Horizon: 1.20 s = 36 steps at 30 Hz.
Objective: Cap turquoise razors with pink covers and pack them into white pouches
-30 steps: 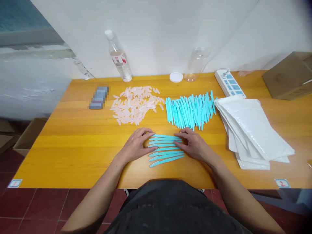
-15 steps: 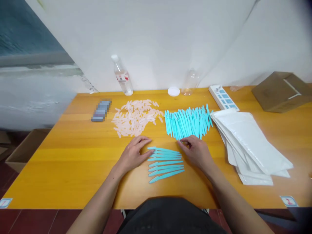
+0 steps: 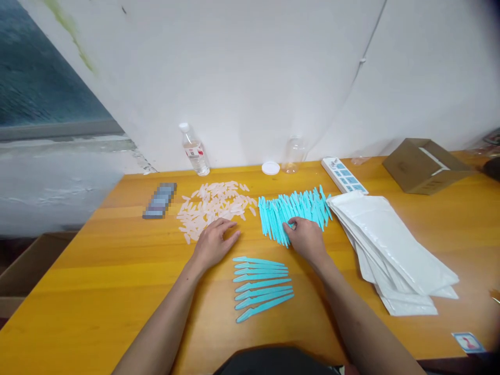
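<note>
Head view, row: seven blue sticks (image 3: 261, 286) lie parallel, just nearer than the blue pile (image 3: 297, 208).
Left hand (image 3: 214, 244): flat, fingers loose, left of the pile, at the pink pieces (image 3: 213, 204).
Right hand (image 3: 307, 239): fingers curled on the pile's near edge.
Advice: better to pinch one stick only.
Hidden: whether the pinch is closed, I cannot tell.

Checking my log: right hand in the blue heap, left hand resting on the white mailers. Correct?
Not quite. The head view shows the left hand resting by the pink pieces, not on the white mailers; the right hand is at the blue heap.
</note>
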{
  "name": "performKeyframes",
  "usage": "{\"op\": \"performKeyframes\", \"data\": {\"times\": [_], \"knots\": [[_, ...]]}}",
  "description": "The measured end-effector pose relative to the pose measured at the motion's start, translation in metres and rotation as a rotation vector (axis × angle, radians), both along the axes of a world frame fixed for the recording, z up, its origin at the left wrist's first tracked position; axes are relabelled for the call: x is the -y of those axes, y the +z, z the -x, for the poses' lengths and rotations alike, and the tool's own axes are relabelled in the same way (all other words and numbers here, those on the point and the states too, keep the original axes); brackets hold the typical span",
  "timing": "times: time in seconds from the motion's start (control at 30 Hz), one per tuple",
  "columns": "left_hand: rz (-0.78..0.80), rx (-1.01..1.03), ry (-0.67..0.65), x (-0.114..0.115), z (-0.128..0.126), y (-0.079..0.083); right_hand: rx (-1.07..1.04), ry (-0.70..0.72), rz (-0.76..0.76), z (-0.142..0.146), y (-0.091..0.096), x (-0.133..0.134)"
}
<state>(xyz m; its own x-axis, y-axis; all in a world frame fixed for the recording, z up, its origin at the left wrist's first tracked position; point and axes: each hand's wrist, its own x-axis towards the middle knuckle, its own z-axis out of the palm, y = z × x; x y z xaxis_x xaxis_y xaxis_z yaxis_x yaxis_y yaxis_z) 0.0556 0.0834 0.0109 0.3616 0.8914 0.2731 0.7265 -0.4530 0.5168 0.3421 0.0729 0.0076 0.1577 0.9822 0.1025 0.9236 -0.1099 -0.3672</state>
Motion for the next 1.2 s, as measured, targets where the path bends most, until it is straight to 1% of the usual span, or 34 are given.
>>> {"op": "performKeyframes", "data": {"times": [0.17, 0.3, 0.4, 0.47, 0.6, 0.67, 0.73, 0.77, 0.83, 0.9, 0.93, 0.97, 1.0, 1.07, 1.13, 1.2], "knots": [[-0.031, -0.097, -0.056, -0.032, -0.015, -0.001, -0.146, -0.071, 0.046, -0.005, -0.001, -0.007], [-0.073, -0.247, -0.109, -0.059, -0.033, 0.000, -0.219, -0.092, 0.061, -0.007, -0.001, -0.008], [-0.108, -0.351, -0.171, -0.075, -0.045, 0.000, -0.234, -0.111, 0.051, -0.008, 0.000, -0.006], [-0.118, -0.399, -0.206, -0.082, -0.051, -0.002, -0.223, -0.124, 0.019, -0.007, 0.002, -0.004], [-0.115, -0.431, -0.245, -0.086, -0.059, -0.003, -0.227, -0.111, -0.127, -0.004, 0.008, 0.002], [-0.110, -0.434, -0.251, -0.083, -0.060, -0.001, -0.312, -0.096, -0.164, -0.002, 0.009, 0.005], [-0.104, -0.428, -0.250, -0.075, -0.057, 0.002, -0.456, -0.091, -0.160, -0.001, 0.008, 0.008], [-0.084, -0.391, -0.241, -0.069, -0.054, 0.003, -0.529, -0.093, -0.154, 0.000, 0.007, 0.009], [0.008, -0.234, -0.201, -0.053, -0.045, 0.005, -0.632, -0.088, -0.139, 0.002, 0.004, 0.012], [0.140, -0.037, -0.143, -0.034, -0.034, 0.004, -0.695, -0.066, -0.115, 0.006, 0.002, 0.015], [0.190, 0.021, -0.114, -0.024, -0.028, 0.003, -0.724, -0.048, -0.103, 0.009, 0.001, 0.016], [0.211, 0.025, -0.089, -0.014, -0.023, 0.002, -0.753, -0.028, -0.091, 0.012, 0.001, 0.017], [0.208, -0.012, -0.062, -0.005, -0.019, 0.002, -0.783, -0.010, -0.078, 0.016, 0.000, 0.018], [0.155, -0.150, -0.002, 0.009, -0.015, 0.001, -0.839, 0.016, -0.043, 0.024, 0.000, 0.019], [0.092, -0.264, 0.048, 0.017, -0.014, 0.002, -0.890, 0.039, -0.001, 0.031, 0.001, 0.020], [0.065, -0.289, 0.042, 0.018, -0.015, 0.003, -0.925, 0.053, 0.032, 0.036, 0.001, 0.021]]}}
